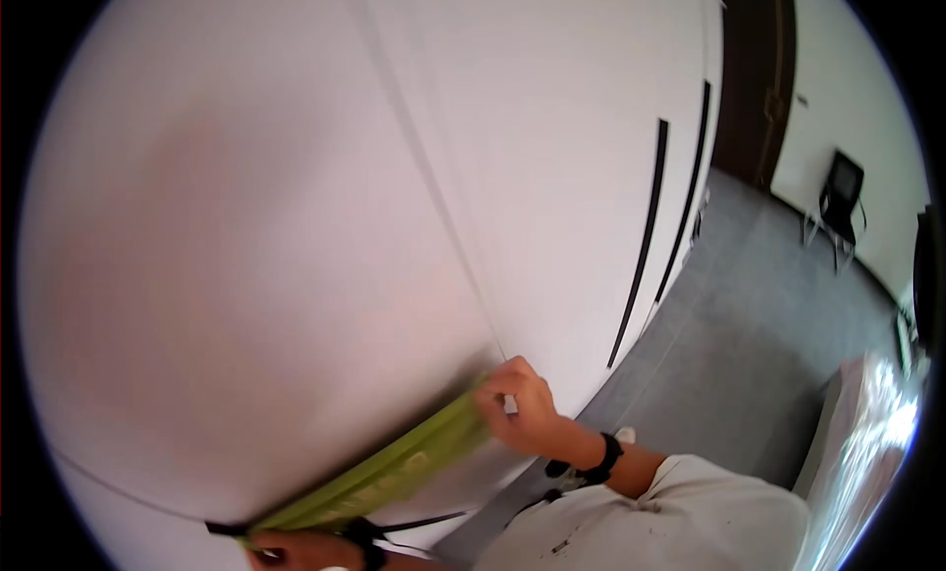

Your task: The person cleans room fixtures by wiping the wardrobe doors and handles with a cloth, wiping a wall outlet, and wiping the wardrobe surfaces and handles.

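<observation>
Nearest, at 5 o'clock: the wearer's off-white clothing (660, 532), dark flecks on it. Left hand (305, 549) at 7 o'clock, low at the view's edge – fingers curled in, apparently closed on the lower-left end of a lime-green sheet (384, 472); detail partly lost there. Right hand (527, 413) just short of 6 o'clock, thumb and fingers narrowed to a pinch on the sheet's other end. Dark bands on both wrists.

Progress, as I judge it: the sheet is drawn out lengthwise between the hands and each end is in a grip; that much is done. Neither end is released – no fixing seen, so the hands seem to carry it. Letting go of both ends is what is left undone.

The sheet lies between 6 and 7 o'clock, slanting up from left hand to right, close in front of a white panelled front (266, 275); contact along its length I cannot tell. Thin-looking, creased lengthwise, slightly blurred, with pale marks in its lower part, too soft to read. Cloth or plastic: uncertain.

Beyond: long black bars on the panels, the longer one (642, 238) near 3 o'clock. A shiny, film-wrapped object (867, 438) at 4 o'clock. Grey floor (729, 315) past that, a black chair (841, 192) between 2 and 3, a dark door (751, 78) at 2.
</observation>
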Demonstrator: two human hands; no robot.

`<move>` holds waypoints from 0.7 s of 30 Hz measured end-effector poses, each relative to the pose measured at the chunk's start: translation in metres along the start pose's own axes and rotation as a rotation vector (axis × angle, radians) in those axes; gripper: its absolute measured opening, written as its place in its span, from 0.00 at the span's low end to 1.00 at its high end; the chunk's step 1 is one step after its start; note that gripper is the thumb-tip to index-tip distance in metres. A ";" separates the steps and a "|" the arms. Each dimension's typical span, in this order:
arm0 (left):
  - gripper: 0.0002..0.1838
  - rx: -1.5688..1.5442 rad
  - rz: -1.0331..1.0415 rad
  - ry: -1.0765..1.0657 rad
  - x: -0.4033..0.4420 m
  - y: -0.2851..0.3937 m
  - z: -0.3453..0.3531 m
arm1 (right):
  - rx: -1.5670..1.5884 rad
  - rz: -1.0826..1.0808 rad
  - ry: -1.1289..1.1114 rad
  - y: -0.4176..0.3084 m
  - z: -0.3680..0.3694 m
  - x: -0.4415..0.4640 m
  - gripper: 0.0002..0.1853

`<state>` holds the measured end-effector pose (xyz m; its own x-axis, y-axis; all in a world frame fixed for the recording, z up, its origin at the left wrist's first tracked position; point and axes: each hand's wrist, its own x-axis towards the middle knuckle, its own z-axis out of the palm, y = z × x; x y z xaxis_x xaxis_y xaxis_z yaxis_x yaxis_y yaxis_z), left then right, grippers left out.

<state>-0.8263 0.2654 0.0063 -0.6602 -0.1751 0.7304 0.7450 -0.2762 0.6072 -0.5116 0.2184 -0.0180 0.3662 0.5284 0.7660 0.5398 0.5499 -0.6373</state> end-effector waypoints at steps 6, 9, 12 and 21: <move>0.15 -0.136 -0.115 -0.278 -0.096 0.039 -0.019 | -0.179 0.017 0.202 0.053 -0.049 0.011 0.07; 0.14 -0.242 -0.052 -0.572 -0.158 0.097 -0.021 | -0.222 0.231 0.389 0.111 -0.099 0.027 0.06; 0.11 -0.493 -0.075 -0.758 -0.218 0.151 -0.011 | 0.075 0.466 0.622 0.148 -0.148 0.062 0.06; 0.11 -0.963 -0.122 -1.155 -0.306 0.251 0.007 | -0.022 0.255 0.616 0.218 -0.237 0.169 0.10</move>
<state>-0.4360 0.2567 -0.0626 0.0658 0.5862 0.8075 0.0445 -0.8102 0.5845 -0.1526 0.2742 -0.0079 0.8467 0.1704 0.5041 0.3925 0.4397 -0.8078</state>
